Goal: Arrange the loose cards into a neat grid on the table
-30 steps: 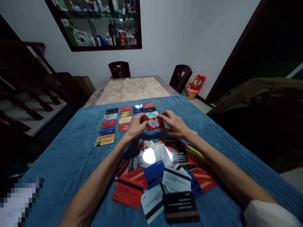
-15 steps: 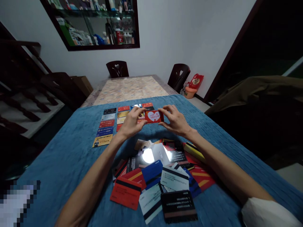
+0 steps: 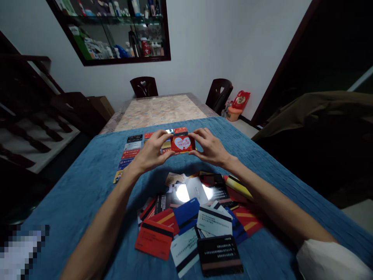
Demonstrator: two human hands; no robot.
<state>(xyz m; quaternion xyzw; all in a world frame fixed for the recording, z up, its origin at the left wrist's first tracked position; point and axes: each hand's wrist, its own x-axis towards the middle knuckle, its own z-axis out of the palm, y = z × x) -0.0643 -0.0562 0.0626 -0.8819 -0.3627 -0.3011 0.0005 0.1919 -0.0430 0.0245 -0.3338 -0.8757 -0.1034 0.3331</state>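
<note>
The red card [image 3: 183, 144] is a small, glossy rectangle, wider than tall, with a large pale heart filling most of its face. Red and pinkish characters are printed inside the heart, too small to read, and little decorations dot the red around it. It is on the far side of the card pile [image 3: 186, 216], apart from it, its long edges nearly level and its printed face towards the camera. Whether its lower edge touches anything cannot be told.

The left hand [image 3: 153, 151] pinches the card's left end, forefinger at the upper corner and thumb at the lower one. The right hand [image 3: 210, 148] mirrors it at the right end, its fingers bent and the thumb below. Both forearms are bare as they reach forward, one to either side of the pile; a white sleeve [image 3: 329, 260] is at the right elbow, to the right of the pile.

The pile itself is a loose overlap of red, blue, black and pale cards, many showing dark stripes, on a blue cloth [image 3: 81, 182]. Beyond the pile and to its left, laid-out cards [image 3: 132, 154] form columns, partly hidden by the left hand.
</note>
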